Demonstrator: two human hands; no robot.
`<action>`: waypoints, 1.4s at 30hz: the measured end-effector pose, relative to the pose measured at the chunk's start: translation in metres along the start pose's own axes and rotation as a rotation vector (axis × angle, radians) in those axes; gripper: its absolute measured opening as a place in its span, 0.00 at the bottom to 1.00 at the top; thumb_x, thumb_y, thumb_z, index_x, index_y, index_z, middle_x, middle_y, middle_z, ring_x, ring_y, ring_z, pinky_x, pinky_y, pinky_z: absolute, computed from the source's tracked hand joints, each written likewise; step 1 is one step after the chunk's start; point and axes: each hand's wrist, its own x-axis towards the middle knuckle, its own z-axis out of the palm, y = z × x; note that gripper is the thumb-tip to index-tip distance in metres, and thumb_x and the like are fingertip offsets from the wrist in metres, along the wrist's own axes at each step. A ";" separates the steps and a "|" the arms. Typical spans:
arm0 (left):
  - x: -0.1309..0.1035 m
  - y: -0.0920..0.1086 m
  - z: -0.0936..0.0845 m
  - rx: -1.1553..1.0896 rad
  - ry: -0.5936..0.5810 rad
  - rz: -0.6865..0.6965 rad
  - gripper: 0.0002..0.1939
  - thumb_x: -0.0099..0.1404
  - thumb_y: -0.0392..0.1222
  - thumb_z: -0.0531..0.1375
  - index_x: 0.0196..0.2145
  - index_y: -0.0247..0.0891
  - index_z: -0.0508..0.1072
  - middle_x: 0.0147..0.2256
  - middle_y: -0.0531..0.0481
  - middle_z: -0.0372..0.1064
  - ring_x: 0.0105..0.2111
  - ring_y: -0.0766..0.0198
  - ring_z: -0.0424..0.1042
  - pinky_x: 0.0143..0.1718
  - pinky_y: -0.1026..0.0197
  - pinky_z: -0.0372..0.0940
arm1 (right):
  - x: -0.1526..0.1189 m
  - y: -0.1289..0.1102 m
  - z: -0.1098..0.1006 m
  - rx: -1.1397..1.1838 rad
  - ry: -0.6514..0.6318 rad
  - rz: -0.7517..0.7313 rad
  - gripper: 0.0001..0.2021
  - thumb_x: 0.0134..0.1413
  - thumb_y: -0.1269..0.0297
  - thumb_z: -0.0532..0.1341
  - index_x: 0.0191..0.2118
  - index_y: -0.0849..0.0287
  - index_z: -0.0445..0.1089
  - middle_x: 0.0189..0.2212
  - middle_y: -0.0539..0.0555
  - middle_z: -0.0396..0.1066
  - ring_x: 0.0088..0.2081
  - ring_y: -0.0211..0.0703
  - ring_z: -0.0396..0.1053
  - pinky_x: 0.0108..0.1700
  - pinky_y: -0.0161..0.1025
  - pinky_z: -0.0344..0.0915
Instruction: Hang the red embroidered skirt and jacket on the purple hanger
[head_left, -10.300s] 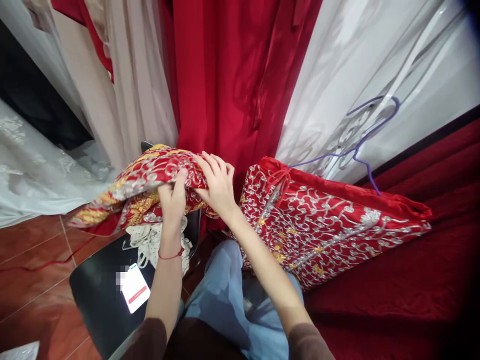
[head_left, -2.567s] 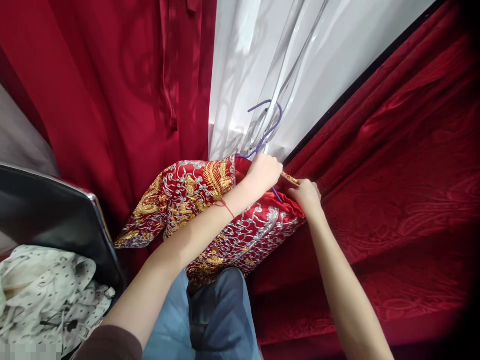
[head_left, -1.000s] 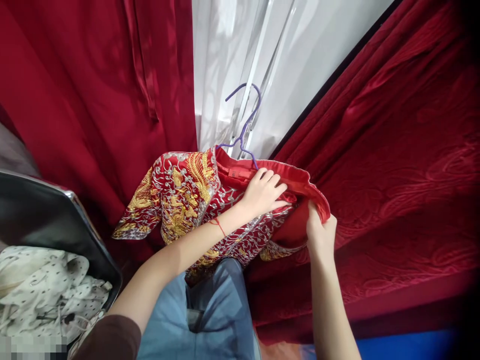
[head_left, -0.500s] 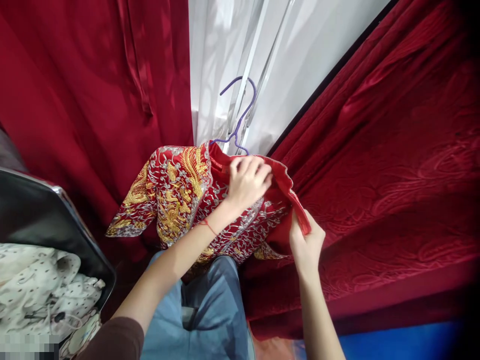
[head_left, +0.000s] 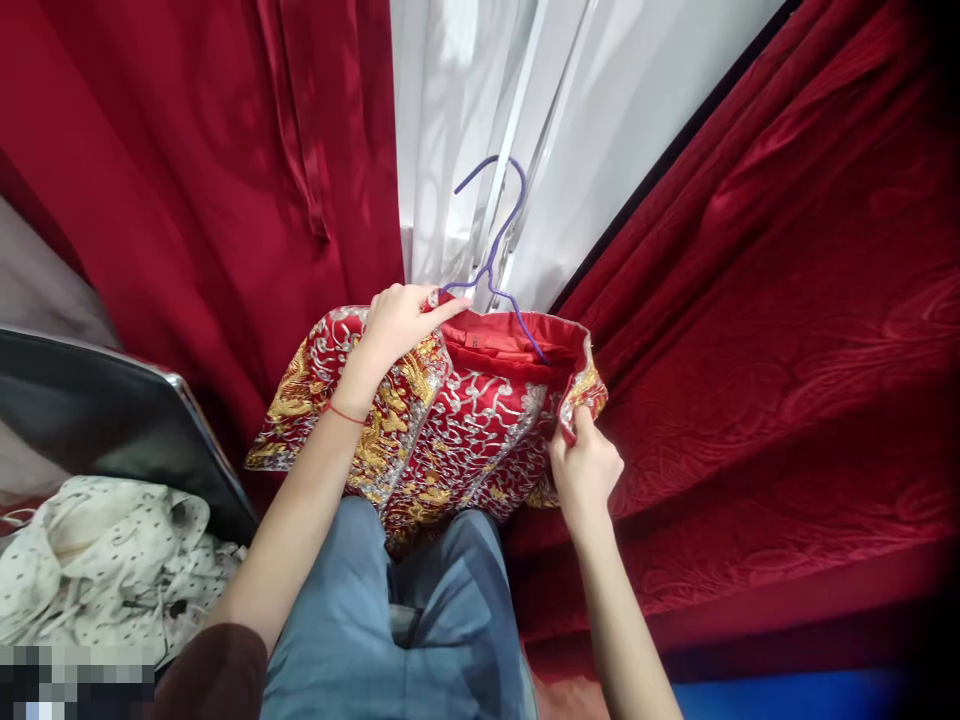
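A red garment (head_left: 480, 400) with gold and silver embroidery lies over the knees, its neckline open toward the top. A purple hanger (head_left: 491, 265) has its hook outside the neck and one arm running down into the collar at the right. My left hand (head_left: 405, 320) grips the left side of the collar, thumb stretched along the edge. My right hand (head_left: 586, 465) is closed on the right front edge of the garment, below the hanger's arm. A small label shows inside the neck.
Red curtains (head_left: 750, 400) hang on both sides of a white panel (head_left: 450, 120). At the left is a black chair (head_left: 112, 400) with a white dotted cloth (head_left: 112, 570). Blue trousers cover my legs (head_left: 450, 620). A blue surface shows at bottom right.
My left hand has moved from the middle of the neckline to the left collar. My right hand has shifted left, folding the right edge outward. More of the hanger's right arm is visible.
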 end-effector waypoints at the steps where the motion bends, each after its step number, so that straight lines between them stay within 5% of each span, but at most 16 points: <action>1: -0.003 0.005 0.000 0.012 0.017 -0.024 0.27 0.67 0.64 0.53 0.22 0.41 0.72 0.19 0.50 0.62 0.25 0.62 0.63 0.31 0.58 0.52 | 0.003 -0.003 -0.004 -0.024 -0.001 0.023 0.11 0.58 0.66 0.54 0.40 0.62 0.73 0.21 0.52 0.64 0.21 0.35 0.50 0.28 0.36 0.39; 8: -0.021 0.040 0.000 0.114 0.203 -0.170 0.28 0.69 0.63 0.50 0.26 0.39 0.74 0.22 0.43 0.67 0.30 0.56 0.68 0.35 0.55 0.57 | -0.001 -0.061 -0.029 -0.012 0.047 -0.016 0.12 0.59 0.66 0.52 0.42 0.63 0.71 0.21 0.56 0.66 0.20 0.40 0.58 0.27 0.38 0.44; 14: -0.026 0.030 0.002 0.119 0.217 -0.136 0.24 0.71 0.59 0.50 0.31 0.39 0.75 0.24 0.43 0.69 0.32 0.54 0.71 0.36 0.55 0.60 | -0.040 -0.123 -0.009 0.109 -0.198 -0.317 0.10 0.61 0.70 0.50 0.42 0.60 0.68 0.29 0.58 0.74 0.27 0.43 0.70 0.28 0.37 0.50; 17: -0.032 0.016 -0.001 0.066 0.215 -0.017 0.18 0.71 0.54 0.53 0.40 0.39 0.74 0.32 0.42 0.73 0.38 0.54 0.72 0.42 0.54 0.64 | -0.046 -0.114 0.005 0.095 -0.251 -0.285 0.10 0.62 0.68 0.52 0.46 0.61 0.67 0.33 0.58 0.76 0.28 0.43 0.71 0.29 0.37 0.52; 19: -0.048 0.010 0.002 0.038 0.316 0.025 0.15 0.69 0.49 0.55 0.47 0.37 0.71 0.43 0.39 0.73 0.46 0.54 0.71 0.50 0.52 0.64 | -0.052 -0.097 0.016 0.107 -0.254 -0.251 0.12 0.62 0.66 0.53 0.48 0.61 0.66 0.35 0.58 0.76 0.30 0.44 0.72 0.30 0.37 0.54; 23: -0.124 0.009 0.039 -0.088 0.581 -0.063 0.11 0.68 0.42 0.57 0.47 0.39 0.67 0.50 0.39 0.68 0.54 0.53 0.68 0.57 0.48 0.63 | -0.085 -0.058 0.042 0.238 -0.188 -0.049 0.18 0.60 0.62 0.54 0.54 0.62 0.63 0.37 0.58 0.76 0.33 0.47 0.73 0.33 0.37 0.60; 27: -0.218 0.006 0.112 -0.370 0.231 -0.141 0.03 0.69 0.40 0.55 0.41 0.43 0.66 0.40 0.44 0.71 0.42 0.57 0.73 0.46 0.52 0.72 | -0.125 -0.034 0.068 0.218 -0.239 0.217 0.17 0.60 0.57 0.54 0.49 0.64 0.66 0.37 0.61 0.75 0.33 0.48 0.72 0.31 0.38 0.60; 30: -0.249 -0.002 0.157 -0.506 -0.047 -0.247 0.07 0.70 0.40 0.53 0.44 0.43 0.67 0.43 0.42 0.73 0.45 0.56 0.75 0.47 0.52 0.73 | -0.137 -0.023 0.070 0.177 -0.430 0.223 0.12 0.60 0.60 0.53 0.41 0.61 0.70 0.30 0.58 0.74 0.29 0.46 0.70 0.30 0.36 0.57; 33: -0.237 -0.015 0.181 -0.508 -0.151 -0.238 0.12 0.69 0.41 0.55 0.50 0.41 0.68 0.51 0.38 0.72 0.55 0.52 0.71 0.57 0.46 0.67 | -0.135 -0.018 0.054 0.251 -0.494 0.123 0.11 0.59 0.65 0.52 0.37 0.59 0.70 0.26 0.54 0.71 0.27 0.42 0.68 0.30 0.35 0.56; 37: -0.202 -0.031 0.190 -0.481 -0.223 -0.176 0.18 0.66 0.38 0.57 0.54 0.38 0.69 0.57 0.36 0.69 0.60 0.50 0.66 0.63 0.44 0.61 | -0.129 -0.027 0.039 0.375 -0.393 0.073 0.12 0.61 0.62 0.50 0.33 0.59 0.69 0.25 0.53 0.70 0.26 0.42 0.65 0.31 0.36 0.57; 42: -0.188 -0.041 0.189 -0.542 -0.330 -0.153 0.20 0.70 0.40 0.53 0.58 0.36 0.68 0.59 0.36 0.68 0.60 0.53 0.67 0.63 0.48 0.61 | -0.138 -0.060 0.064 0.333 -0.451 0.042 0.11 0.57 0.68 0.50 0.36 0.61 0.70 0.29 0.58 0.74 0.29 0.44 0.69 0.33 0.36 0.60</action>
